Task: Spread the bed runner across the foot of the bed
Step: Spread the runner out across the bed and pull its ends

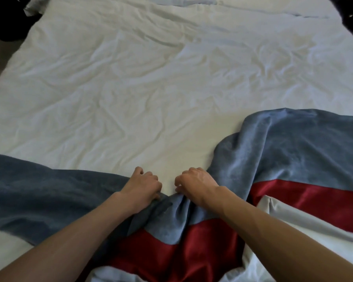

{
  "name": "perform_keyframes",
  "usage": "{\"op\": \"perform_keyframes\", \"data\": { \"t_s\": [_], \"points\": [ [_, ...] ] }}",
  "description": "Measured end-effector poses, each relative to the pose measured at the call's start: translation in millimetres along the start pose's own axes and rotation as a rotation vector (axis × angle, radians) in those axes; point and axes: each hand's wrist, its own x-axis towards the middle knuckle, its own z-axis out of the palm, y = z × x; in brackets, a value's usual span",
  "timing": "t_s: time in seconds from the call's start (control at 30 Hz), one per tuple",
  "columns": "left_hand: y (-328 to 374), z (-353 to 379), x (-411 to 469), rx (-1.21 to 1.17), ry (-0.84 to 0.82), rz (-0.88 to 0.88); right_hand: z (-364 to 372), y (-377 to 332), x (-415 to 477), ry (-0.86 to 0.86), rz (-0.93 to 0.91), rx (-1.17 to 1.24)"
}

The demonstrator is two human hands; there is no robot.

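From the head camera, a bed [171, 68] covered in a wrinkled white sheet fills most of the frame, running from the bottom edge up to the top. A blue bed runner [293, 149] with a red satin band [192, 251] lies bunched across the lower part of the frame. Its left portion stretches flat toward the lower left edge, while its right portion rises in a loose fold toward the middle right. In the centre the runner dips low and gathers into creases, leaving bare sheet above it.

Both forearms reach up from the bottom corners toward that dip. The left hand [142, 185] sits at lower centre, its fingers [153, 178] curled together and clamped on the blue edge of the runner. The right hand [194, 183] is just beside it, a narrow strip of white sheet between the two, its fingers curled and pinching the gathered blue fabric too.

A pale grey-white panel [293, 216] shows at lower right below the red band.
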Motion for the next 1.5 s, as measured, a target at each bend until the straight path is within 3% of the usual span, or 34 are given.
{"op": "perform_keyframes", "data": {
  "t_s": [0.17,0.67,0.93,1.03,1.17,1.33,1.5],
  "points": [
    [-15.2,-5.6,7.6,-0.135,0.226,-0.071,-9.2,5.3,16.4,-0.105,0.019,0.088],
    [-102.8,-106.1,10.0,-0.239,0.554,-0.576,-71.8,22.4,58.9,0.117,0.009,0.062],
    [-100.7,-80.7,12.8,-0.23,0.163,-0.286,-47.3,36.5,69.7,-0.007,0.066,0.077],
    [-90.0,-77.7,31.1,-0.222,0.134,-0.316,-47.8,44.3,71.4,0.007,0.051,0.128],
    [-90.3,-78.1,61.4,-0.209,0.255,-0.429,-48.2,61.1,80.6,0.15,0.135,0.067],
    [-91.0,-75.5,90.3,-0.256,-0.074,-0.359,-41.9,74.7,82.2,0.062,0.146,0.028],
    [-78.3,-83.5,98.6,-0.12,-0.072,-0.458,-40.6,66.5,70.9,-0.021,0.132,0.089]
  ]
}}
